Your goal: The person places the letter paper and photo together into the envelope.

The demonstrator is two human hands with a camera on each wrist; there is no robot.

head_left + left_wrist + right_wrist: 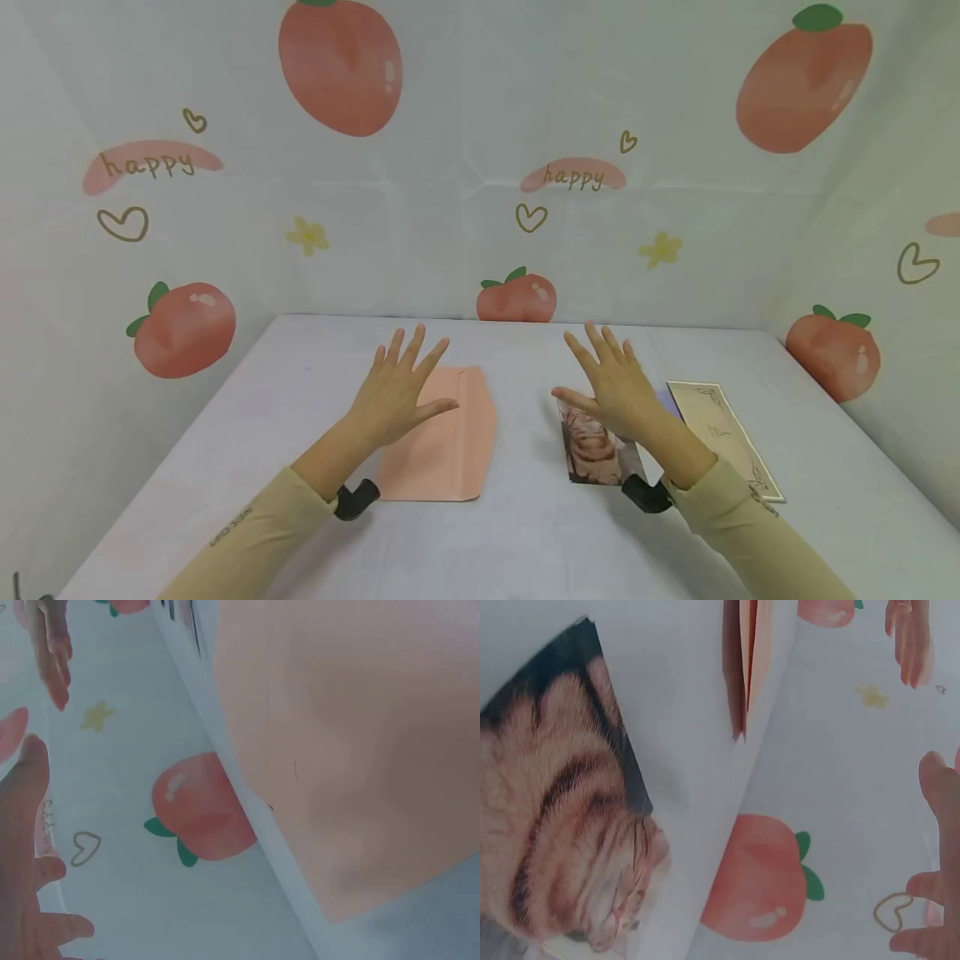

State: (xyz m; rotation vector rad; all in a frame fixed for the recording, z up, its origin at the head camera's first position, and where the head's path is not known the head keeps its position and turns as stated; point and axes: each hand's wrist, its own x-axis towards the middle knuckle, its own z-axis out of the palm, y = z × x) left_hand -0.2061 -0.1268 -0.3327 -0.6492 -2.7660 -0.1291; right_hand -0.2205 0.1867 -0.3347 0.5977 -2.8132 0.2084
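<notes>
Worktop [525, 542]: pale, matte, filling the lower half of the head view, bounded at rear and both sides by a printed backdrop [465, 208]. Backdrop pattern: large red-orange fruits with green leaves at upper centre-left [340, 65], upper right [804, 79], left [183, 328], rear centre [517, 297] and right [836, 354]; pink "happy" banners at upper left [150, 163] and centre [573, 175]; outlined hearts and small yellow flowers between them. A cream card with dark ornamental border [726, 437] lies flat on the worktop at the right of the frame, long side running toward the near right edge. The wrist views repeat the fruit, heart and flower pattern.
</notes>
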